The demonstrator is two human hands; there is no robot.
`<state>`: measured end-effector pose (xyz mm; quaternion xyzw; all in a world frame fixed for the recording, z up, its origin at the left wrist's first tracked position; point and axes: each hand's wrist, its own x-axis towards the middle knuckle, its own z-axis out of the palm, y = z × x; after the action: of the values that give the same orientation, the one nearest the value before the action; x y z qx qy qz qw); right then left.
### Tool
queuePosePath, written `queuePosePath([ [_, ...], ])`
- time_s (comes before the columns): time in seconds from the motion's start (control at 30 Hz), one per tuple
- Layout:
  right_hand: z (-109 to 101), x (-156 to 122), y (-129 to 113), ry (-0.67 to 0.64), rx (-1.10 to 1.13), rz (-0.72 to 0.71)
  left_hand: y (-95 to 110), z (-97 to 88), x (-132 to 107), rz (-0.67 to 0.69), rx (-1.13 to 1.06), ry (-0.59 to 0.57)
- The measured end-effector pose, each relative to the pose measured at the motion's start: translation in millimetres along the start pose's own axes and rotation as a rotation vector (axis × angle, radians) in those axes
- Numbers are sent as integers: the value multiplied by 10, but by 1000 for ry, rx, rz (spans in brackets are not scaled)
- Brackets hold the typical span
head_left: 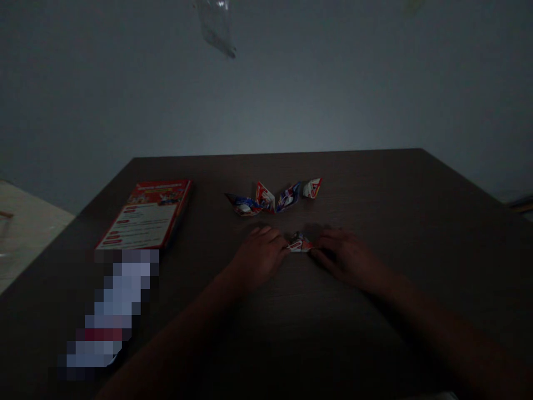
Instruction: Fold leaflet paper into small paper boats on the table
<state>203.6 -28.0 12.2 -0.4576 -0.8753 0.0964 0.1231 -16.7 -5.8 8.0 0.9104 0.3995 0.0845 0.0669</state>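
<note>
Between my two hands a small folded piece of printed paper (300, 243), red, white and dark, lies on the dark table. My left hand (262, 253) has its fingers closed at the paper's left corner. At the right corner, my right hand (343, 255) pinches it with thumb and fingertips. Just beyond stand several folded paper shapes: a blue one (245, 205) at the left, a red and white one (265, 196), another blue one (288, 197) and a white one with red edges (312, 189).
A flat red and white printed box (145, 216) lies at the left of the wooden table (366, 178). Nearer me is a blurred-out bright object (116, 305), probably a screen. Behind the table rises a pale wall (333, 83), with a clear plastic bag (216, 25) on it.
</note>
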Motion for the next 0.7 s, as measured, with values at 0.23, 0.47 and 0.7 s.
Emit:
queuePosePath([
  [0.23,47,15,-33,12,-51,103,-6,4,2,-97,0,7],
  [0.47,104,26,-6,-7,-75,161,9,26,6,-105,22,-1],
  [0.7,107,18,-57,-35,-111,248,53,26,-5,-123,19,5],
])
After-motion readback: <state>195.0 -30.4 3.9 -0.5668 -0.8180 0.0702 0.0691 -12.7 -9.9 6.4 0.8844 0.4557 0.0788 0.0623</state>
